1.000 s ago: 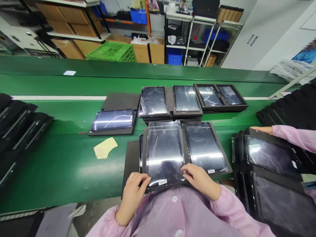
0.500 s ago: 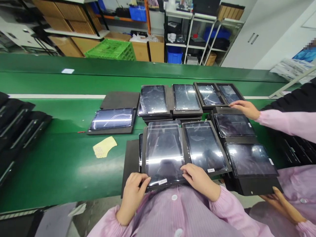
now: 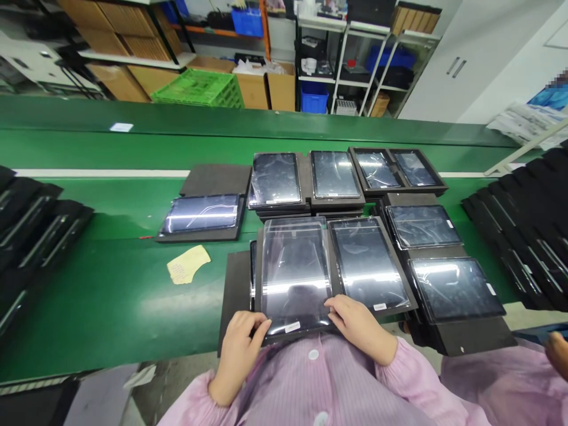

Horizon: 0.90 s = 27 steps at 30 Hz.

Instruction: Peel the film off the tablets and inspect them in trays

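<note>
A film-covered tablet panel (image 3: 295, 272) lies screen up on a black foam tray in front of me, its clear film reaching past the far edge. My left hand (image 3: 242, 349) pinches the near left corner of the film-covered panel. At the near right corner, my right hand (image 3: 357, 322) has thumb and fingertips pressed together on its edge. Just right of it, a second panel (image 3: 370, 260) rests in the same tray, with a white label at its near end.
More panels on foam trays stand behind, such as one panel (image 3: 277, 178). A yellow note (image 3: 189, 264) lies on the green bench (image 3: 133, 296). Black tray stacks (image 3: 523, 231) stand at the right. A co-worker's hand (image 3: 557, 355) shows at the right edge.
The co-worker's arm has withdrawn from the trays on the right, and the other hand has moved to the right edge. The near right tray has shifted slightly right. My hands have hardly moved.
</note>
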Tool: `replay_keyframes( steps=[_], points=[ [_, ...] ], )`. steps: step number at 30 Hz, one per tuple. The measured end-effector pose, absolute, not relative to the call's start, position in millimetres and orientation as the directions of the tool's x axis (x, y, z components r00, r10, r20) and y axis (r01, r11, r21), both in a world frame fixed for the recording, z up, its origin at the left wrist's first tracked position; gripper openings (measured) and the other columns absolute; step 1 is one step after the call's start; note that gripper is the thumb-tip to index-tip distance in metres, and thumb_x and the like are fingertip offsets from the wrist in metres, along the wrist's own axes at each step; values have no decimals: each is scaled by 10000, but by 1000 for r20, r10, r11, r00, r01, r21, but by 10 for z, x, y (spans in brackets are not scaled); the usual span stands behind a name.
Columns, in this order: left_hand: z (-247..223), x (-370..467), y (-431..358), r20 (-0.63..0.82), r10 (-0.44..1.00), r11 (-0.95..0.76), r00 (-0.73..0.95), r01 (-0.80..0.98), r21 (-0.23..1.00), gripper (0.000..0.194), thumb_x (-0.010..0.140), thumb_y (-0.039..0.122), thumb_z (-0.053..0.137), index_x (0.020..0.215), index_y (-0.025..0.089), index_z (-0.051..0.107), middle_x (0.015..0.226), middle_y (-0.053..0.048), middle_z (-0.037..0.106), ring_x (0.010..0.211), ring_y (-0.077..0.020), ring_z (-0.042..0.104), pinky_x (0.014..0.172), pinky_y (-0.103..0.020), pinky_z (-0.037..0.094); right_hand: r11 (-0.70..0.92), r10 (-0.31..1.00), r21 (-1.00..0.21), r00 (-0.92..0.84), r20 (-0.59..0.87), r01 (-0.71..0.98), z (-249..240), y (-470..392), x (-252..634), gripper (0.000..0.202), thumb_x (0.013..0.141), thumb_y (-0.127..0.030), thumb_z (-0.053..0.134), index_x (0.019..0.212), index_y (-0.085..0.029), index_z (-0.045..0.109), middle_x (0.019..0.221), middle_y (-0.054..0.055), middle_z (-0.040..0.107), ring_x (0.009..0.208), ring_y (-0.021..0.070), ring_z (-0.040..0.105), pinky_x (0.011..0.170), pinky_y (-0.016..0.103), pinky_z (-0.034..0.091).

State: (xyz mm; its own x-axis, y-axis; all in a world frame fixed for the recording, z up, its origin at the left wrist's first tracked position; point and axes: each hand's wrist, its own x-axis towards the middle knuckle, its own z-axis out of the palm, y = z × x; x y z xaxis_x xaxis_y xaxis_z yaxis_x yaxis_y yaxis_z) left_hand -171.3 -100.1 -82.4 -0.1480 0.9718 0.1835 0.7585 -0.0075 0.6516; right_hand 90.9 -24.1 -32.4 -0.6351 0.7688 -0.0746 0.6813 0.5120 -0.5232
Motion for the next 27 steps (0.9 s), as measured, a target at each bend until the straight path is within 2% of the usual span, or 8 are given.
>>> replay_keyframes(
  steps=[3, 6, 9, 12, 17, 21, 24, 27],
  points=[
    [-898, -1731, -1003, 237, 953, 4, -190, 787, 617, 307, 846, 472, 491, 926, 186, 568, 753, -40, 586, 724, -215, 577, 680, -351, 489, 506, 781, -469, -615, -107, 724, -287, -260, 881, 253, 839, -55, 490, 1055, -155, 576, 954, 68, 637, 899, 210, 612, 783, 338, 499],
    [-942, -1784, -942, 364, 926, -92, -102, 873, 479, 482, 853, 458, 468, 1230, 158, 446, 1031, -144, 583, 929, -291, 580, 786, -447, 497, 507, 789, -413, -600, -133, 757, -245, -283, 834, 309, 845, -75, 493, 1133, -168, 556, 978, 64, 635, 915, 214, 612, 786, 324, 501],
    [-937, -1855, -832, 445, 884, -284, 142, 919, 272, 425, 869, 343, 437, 1276, 224, 437, 1279, -189, 464, 1155, -381, 472, 834, -529, 466, 501, 796, -375, -586, -154, 780, -245, -294, 794, 329, 852, -88, 480, 1164, -166, 550, 967, 64, 634, 897, 213, 616, 771, 312, 508],
    [-902, -1900, -766, 451, 847, -397, 282, 900, 182, 384, 864, 260, 449, 1247, 251, 472, 1336, -169, 444, 1229, -385, 423, 836, -525, 484, 470, 814, -367, -555, -173, 803, -276, -316, 777, 349, 847, -76, 455, 1168, -161, 561, 946, 69, 635, 862, 218, 625, 759, 323, 516],
    [-825, -1889, -740, 417, 864, -396, 281, 892, 219, 362, 852, 211, 469, 1208, 230, 531, 1341, -153, 478, 1224, -309, 467, 887, -472, 502, 403, 833, -417, -515, -201, 814, -285, -303, 764, 397, 815, -46, 450, 1178, -149, 573, 1008, 97, 642, 908, 238, 635, 815, 352, 514],
    [-752, -1858, -637, 320, 912, -345, 256, 901, 263, 354, 834, 183, 462, 1165, 233, 577, 1347, -133, 490, 1262, -306, 429, 932, -513, 466, 360, 826, -448, -503, -254, 818, -216, -194, 707, 347, 836, -69, 456, 1142, -154, 596, 1055, 96, 657, 954, 247, 639, 840, 365, 510],
    [-695, -1846, -488, 264, 934, -315, 240, 901, 297, 327, 820, 183, 482, 1121, 239, 597, 1343, -119, 496, 1286, -309, 396, 961, -542, 427, 346, 847, -410, -470, -251, 844, -191, -68, 642, 308, 855, -115, 477, 1128, -181, 603, 1041, 82, 671, 930, 251, 654, 800, 361, 522],
    [-628, -1827, -278, 265, 938, -302, 225, 904, 303, 240, 816, 203, 511, 1028, 228, 621, 1285, -108, 542, 1288, -313, 389, 981, -552, 396, 367, 878, -355, -446, -175, 860, -222, 105, 576, 285, 857, -138, 496, 1113, -200, 605, 1023, 76, 679, 910, 237, 663, 758, 328, 524]
  ],
)
